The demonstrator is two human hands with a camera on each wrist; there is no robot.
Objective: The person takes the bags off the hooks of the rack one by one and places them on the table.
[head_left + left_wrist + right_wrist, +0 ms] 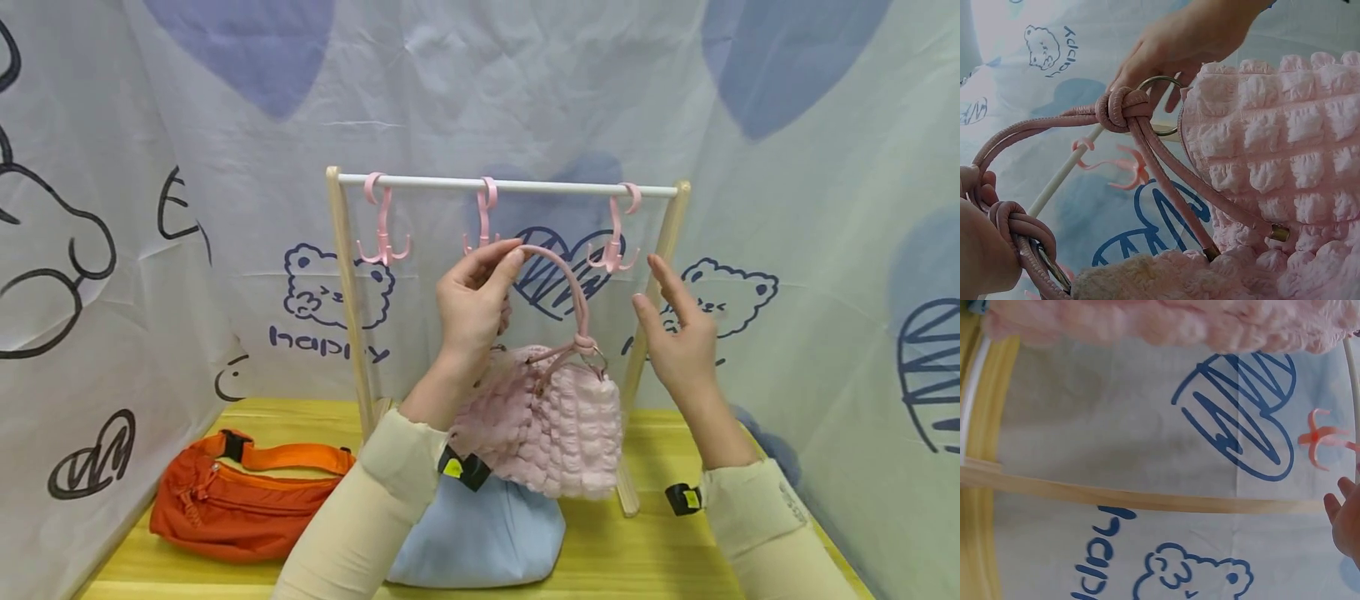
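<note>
A puffy pink handbag (577, 417) hangs in the air from its thin looped handle (573, 287). My left hand (476, 300) pinches the top of that handle between thumb and fingers. In the left wrist view the handle's knot (1124, 109) and a gold ring (1160, 81) show near the quilted side. My right hand (682, 333) is off to the right of the bag, fingers extended, holding nothing. Just left of its fingertips is a pink hook (613, 250) on the rack's white rail (555, 186); the same hook (1317, 439) shows in the right wrist view.
Two more pink hooks hang on the rail, one at the left (384, 242) and one in the middle (483, 212). An orange waist bag (247, 508) lies on the yellow table (660, 542) at left. Below the handbag is a light blue bag (487, 533). Wooden rack posts (348, 308) stand behind.
</note>
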